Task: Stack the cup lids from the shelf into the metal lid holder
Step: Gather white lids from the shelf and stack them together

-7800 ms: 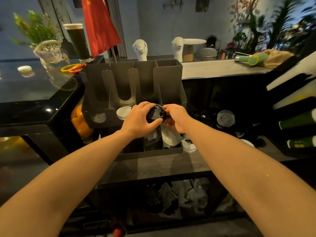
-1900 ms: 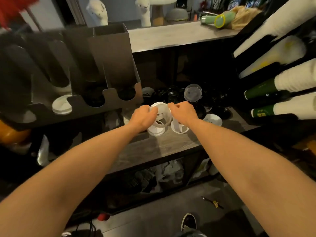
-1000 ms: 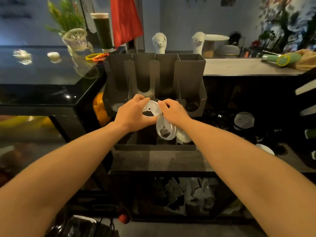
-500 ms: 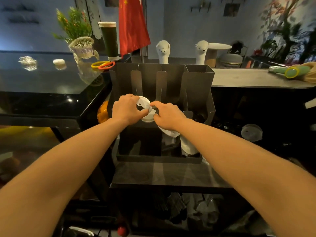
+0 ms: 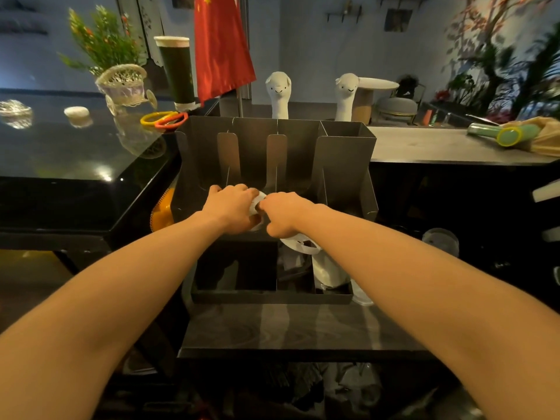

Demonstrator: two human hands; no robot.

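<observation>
The grey metal lid holder (image 5: 345, 165) stands straight ahead on the dark shelf, with several upright slotted compartments. My left hand (image 5: 231, 209) and my right hand (image 5: 285, 212) meet at the front lip of its middle compartments. Between them I grip a white cup lid (image 5: 257, 201), mostly hidden by my fingers. A second white lid (image 5: 300, 245) hangs below my right hand, held under its palm. A clear lid (image 5: 441, 241) lies on the dark shelf to the right.
A glossy black counter (image 5: 75, 159) at the left carries a wicker basket (image 5: 125, 83), a tall green cup (image 5: 177, 69) and coloured rings (image 5: 165, 119). A red flag (image 5: 221, 43) and two white alpaca figures (image 5: 278, 92) stand behind the holder. A black tray (image 5: 269, 297) sits below it.
Both hands have moved forward and slightly down with the white lid, closer to the holder's front lip. The lid now shows less between my fingers.
</observation>
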